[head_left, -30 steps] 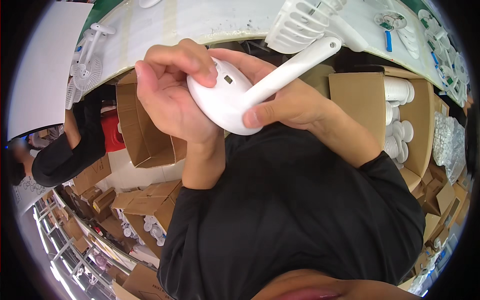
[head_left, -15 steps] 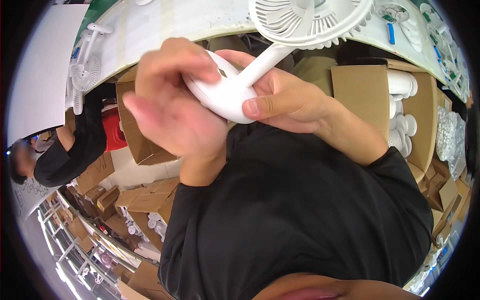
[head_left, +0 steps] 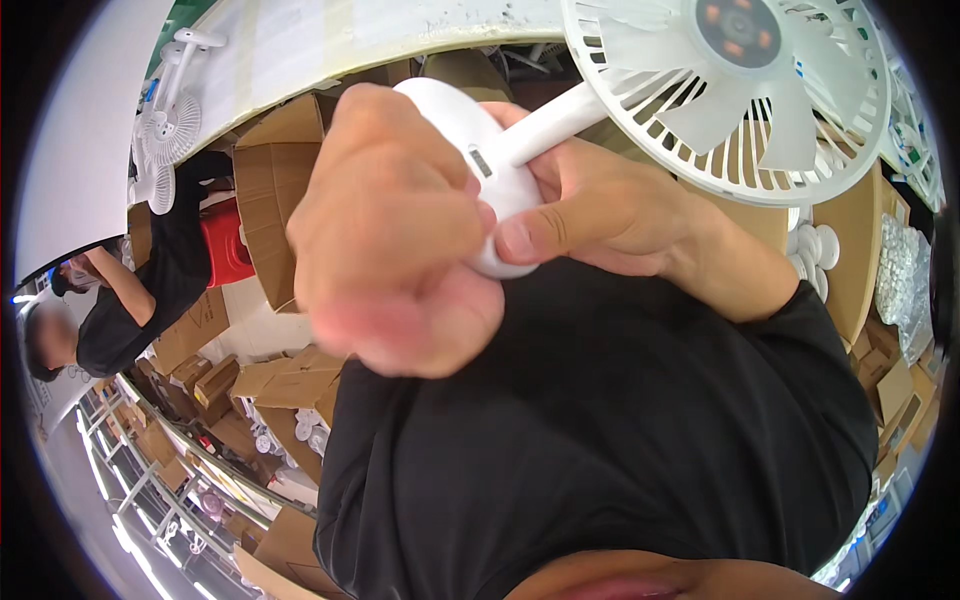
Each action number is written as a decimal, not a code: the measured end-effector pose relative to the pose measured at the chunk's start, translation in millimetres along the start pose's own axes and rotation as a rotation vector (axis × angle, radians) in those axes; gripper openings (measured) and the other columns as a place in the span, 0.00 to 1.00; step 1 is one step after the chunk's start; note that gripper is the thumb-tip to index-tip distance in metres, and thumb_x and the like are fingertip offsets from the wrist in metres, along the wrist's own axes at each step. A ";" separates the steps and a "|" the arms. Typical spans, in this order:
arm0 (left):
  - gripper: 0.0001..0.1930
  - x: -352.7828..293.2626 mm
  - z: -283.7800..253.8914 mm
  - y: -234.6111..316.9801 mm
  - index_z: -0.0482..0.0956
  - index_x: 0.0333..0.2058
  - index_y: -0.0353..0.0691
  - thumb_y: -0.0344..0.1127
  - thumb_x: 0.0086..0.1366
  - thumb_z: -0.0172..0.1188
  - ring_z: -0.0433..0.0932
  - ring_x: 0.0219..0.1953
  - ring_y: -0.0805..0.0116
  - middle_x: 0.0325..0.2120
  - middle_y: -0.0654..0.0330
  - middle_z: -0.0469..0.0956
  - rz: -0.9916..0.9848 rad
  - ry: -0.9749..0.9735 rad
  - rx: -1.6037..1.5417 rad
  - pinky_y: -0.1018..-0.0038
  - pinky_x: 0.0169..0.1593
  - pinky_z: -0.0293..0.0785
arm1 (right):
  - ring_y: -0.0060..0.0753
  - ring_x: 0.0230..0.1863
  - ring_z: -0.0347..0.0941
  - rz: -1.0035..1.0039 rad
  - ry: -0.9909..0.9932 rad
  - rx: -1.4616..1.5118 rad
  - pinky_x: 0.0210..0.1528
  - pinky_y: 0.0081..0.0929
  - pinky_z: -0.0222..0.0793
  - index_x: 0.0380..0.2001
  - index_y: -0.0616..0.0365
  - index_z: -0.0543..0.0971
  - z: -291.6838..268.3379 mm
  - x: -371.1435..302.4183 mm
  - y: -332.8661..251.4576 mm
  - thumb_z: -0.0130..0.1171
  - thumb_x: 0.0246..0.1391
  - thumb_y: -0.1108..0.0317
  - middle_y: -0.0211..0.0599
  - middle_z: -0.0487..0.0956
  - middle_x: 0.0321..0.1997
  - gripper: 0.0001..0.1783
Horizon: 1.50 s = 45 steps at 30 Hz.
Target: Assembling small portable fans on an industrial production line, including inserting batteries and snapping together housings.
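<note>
I hold a white fan tilted in front of my chest. Its rounded base (head_left: pixel 445 105) has a small dark window, and a white stem (head_left: pixel 565 122) runs from it to the fan head (head_left: pixel 690 185). The head shows an open ribbed guard with pale blades and a grey hub. My right hand (head_left: pixel 610 205) grips the base, its thumb pressed on the near edge and its fingers behind. At the base's left side is my left hand (head_left: pixel 400 230), closed with curled fingers and partly blurred. Its fingertips are against the base; whatever they may hold is hidden.
A white worktable (head_left: pixel 270 60) curves across the far side, with white fans (head_left: pixel 170 130) at its left. An open cardboard box (head_left: pixel 275 200) stands at left; another box (head_left: pixel 850 235) at right holds white parts. A co-worker in black (head_left: pixel 165 300) is at far left, beside a red container (head_left: pixel 228 245).
The fan head has swung right and nearer, turning its bladed inside into view. My left hand has curled from open fingers into a closed shape against the base. My right hand keeps its grip.
</note>
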<state>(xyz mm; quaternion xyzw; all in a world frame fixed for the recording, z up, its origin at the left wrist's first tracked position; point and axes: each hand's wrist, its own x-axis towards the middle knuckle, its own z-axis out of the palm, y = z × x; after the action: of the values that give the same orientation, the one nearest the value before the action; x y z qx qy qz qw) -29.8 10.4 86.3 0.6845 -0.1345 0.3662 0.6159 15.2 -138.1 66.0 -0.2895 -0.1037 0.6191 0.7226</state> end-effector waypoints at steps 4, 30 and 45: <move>0.30 3.2 4.1 -3.0 0.70 0.20 0.43 0.52 0.75 0.29 0.62 0.23 0.71 0.12 0.64 0.65 0.026 0.016 -0.087 0.73 0.33 0.59 | 0.34 0.59 0.63 -0.015 0.054 0.033 0.60 0.25 0.60 0.69 0.62 0.51 0.4 -1.5 3.8 0.68 0.48 0.70 0.46 0.64 0.61 0.49; 0.33 -14.5 -5.2 -13.7 0.72 0.20 0.41 0.54 0.75 0.26 0.61 0.24 0.70 0.18 0.63 0.68 -0.127 0.051 -0.286 0.76 0.33 0.58 | 0.42 0.67 0.56 -0.126 0.226 -0.163 0.68 0.33 0.52 0.69 0.63 0.48 8.8 4.9 11.8 0.73 0.39 0.66 0.49 0.59 0.66 0.58; 0.30 -23.2 8.5 -15.8 0.73 0.29 0.40 0.56 0.73 0.28 0.62 0.27 0.70 0.23 0.63 0.70 -0.028 0.000 -0.307 0.73 0.38 0.61 | 0.46 0.66 0.58 -0.162 0.221 -0.381 0.69 0.38 0.51 0.70 0.59 0.50 -3.6 3.3 3.3 0.74 0.38 0.61 0.49 0.59 0.67 0.60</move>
<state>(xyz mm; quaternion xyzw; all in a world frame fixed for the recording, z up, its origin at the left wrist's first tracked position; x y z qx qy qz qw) -33.1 -0.5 59.3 0.5841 -0.1792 0.3327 0.7184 14.9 -135.8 60.6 -0.4776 -0.1618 0.4929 0.7091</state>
